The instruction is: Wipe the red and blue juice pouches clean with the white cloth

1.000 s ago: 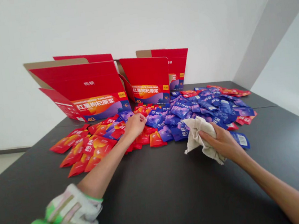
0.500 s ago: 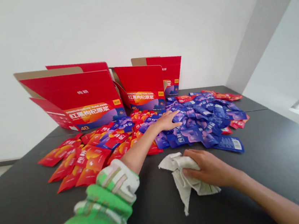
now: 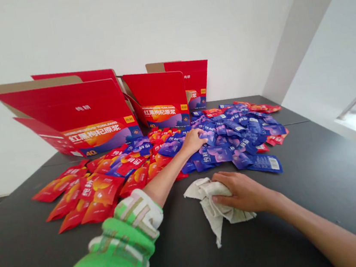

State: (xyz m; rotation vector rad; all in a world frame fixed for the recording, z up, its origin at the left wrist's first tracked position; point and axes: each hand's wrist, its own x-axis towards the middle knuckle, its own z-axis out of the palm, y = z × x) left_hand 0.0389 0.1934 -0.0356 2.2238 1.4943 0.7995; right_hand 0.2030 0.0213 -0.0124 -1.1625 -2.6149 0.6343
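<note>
My left hand (image 3: 193,142) reaches over the heap of blue pouches (image 3: 221,153), its thumb and fingers pinched on the edge of a blue pouch (image 3: 209,137). Nearer to me, my right hand (image 3: 241,189) grips a crumpled white cloth (image 3: 210,203) that rests on the dark table (image 3: 180,254). The red pouches (image 3: 102,190) lie spread to the left of my left forearm, with some blue ones among them. A green and white sleeve (image 3: 114,249) covers the lower part of that forearm.
Open red cartons stand behind the pouches: a large carton (image 3: 84,110) at the left, a middle carton (image 3: 160,96), and another carton (image 3: 199,79) farther back. More red pouches (image 3: 276,138) poke out at the heap's right side. A white wall (image 3: 233,27) rises behind the table.
My left hand has gone from spread fingers over the blue heap to a pinch on one pouch. The right hand with the cloth barely differs. The whole view has shifted slightly.
</note>
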